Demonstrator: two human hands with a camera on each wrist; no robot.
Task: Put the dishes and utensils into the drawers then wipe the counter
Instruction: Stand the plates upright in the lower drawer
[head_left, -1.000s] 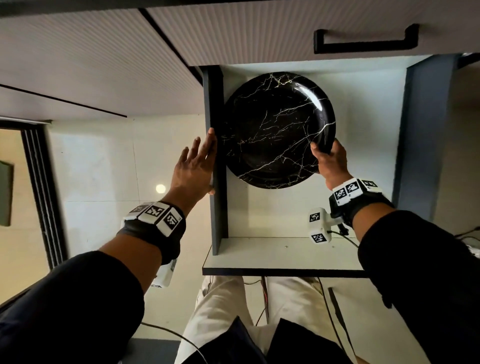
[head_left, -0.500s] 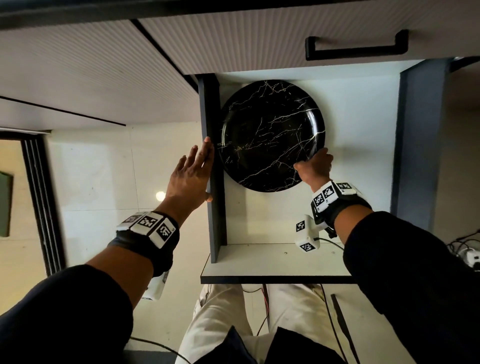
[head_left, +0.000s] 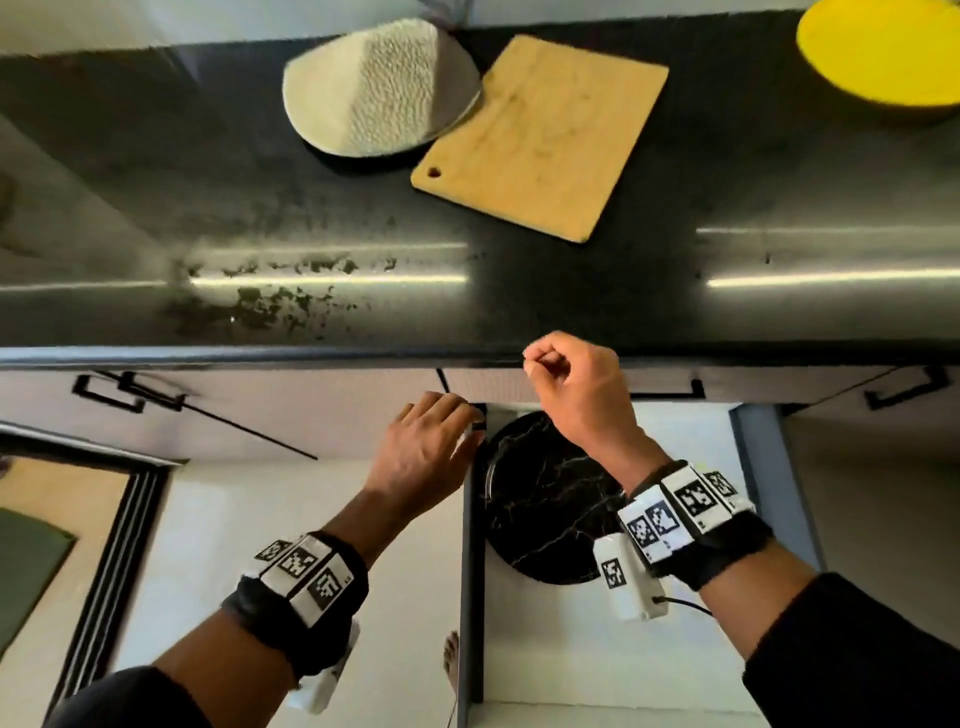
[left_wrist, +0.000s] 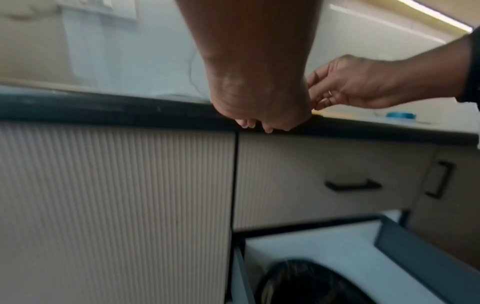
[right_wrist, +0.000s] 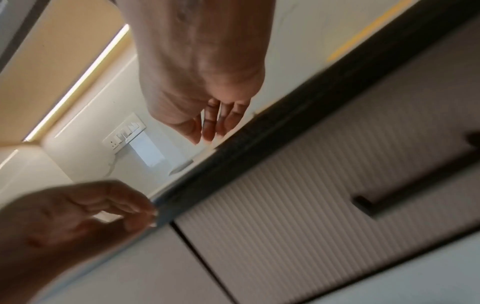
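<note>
A black marbled plate (head_left: 540, 499) lies flat in the open drawer (head_left: 470, 571) below the counter, and its rim shows in the left wrist view (left_wrist: 306, 283). My right hand (head_left: 566, 379) hovers above the plate at the counter's front edge, fingers loosely curled, holding nothing (right_wrist: 207, 107). My left hand (head_left: 431, 447) hangs by the far end of the drawer's left wall, fingers loosely curled and empty (left_wrist: 259, 115). On the black counter (head_left: 363, 234) lie a white textured cloth (head_left: 374, 88), a wooden cutting board (head_left: 545, 135) and a yellow dish (head_left: 878, 52).
Crumbs and smears (head_left: 275, 301) mark the counter's front left. Ribbed cabinet fronts with black handles (head_left: 130, 395) (head_left: 904, 392) flank the drawer. The drawer's right wall (head_left: 769, 467) stands well clear of the plate. My legs are below the drawer front.
My right hand has let go of the plate and risen to the counter edge. My left hand slid along the drawer's left wall toward the cabinet. The head view tilted up onto the counter.
</note>
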